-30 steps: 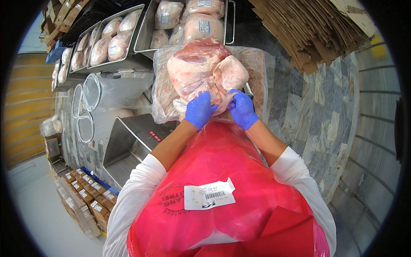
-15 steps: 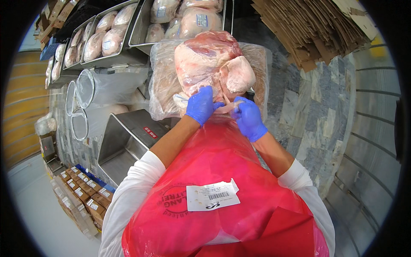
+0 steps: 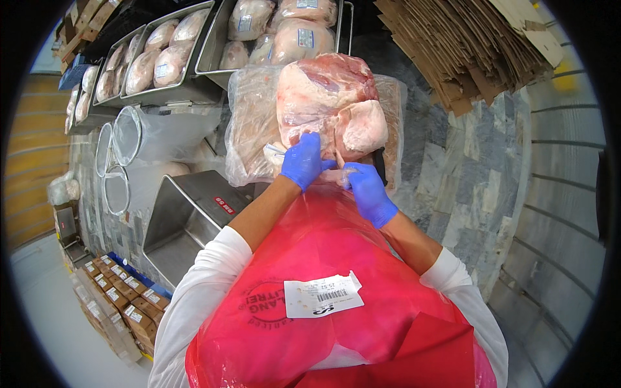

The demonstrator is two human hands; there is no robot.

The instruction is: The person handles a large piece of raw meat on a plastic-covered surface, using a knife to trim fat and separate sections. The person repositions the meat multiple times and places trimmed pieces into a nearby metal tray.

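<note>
A large piece of raw meat (image 3: 310, 97), pink with pale fat, rests on plastic-wrapped blocks (image 3: 249, 132) in front of me. My left hand (image 3: 302, 161), in a blue glove, closes on its near end beside a small white and blue piece (image 3: 274, 150). My right hand (image 3: 370, 194), gloved alike, pinches a pale pink strip (image 3: 332, 176) that stretches between both hands. Whether this strip is skin, fat or plastic I cannot tell. To the right of the meat a black object (image 3: 380, 167) shows in part. Red plastic (image 3: 310, 246) with a white label covers my front.
Steel bins (image 3: 213, 64) of wrapped meat stand at the far left. Nearer are hoops with clear bags (image 3: 127, 136), a tilted steel bin (image 3: 194, 213) and stacked brown boxes (image 3: 129, 291). Flattened cardboard (image 3: 459, 52) is piled far right above grey tiled flooring (image 3: 462, 174).
The meat now sits slightly lower and further right in view. My right hand has moved a little nearer to me and leftward, still pinching the strip. My left hand has barely moved.
</note>
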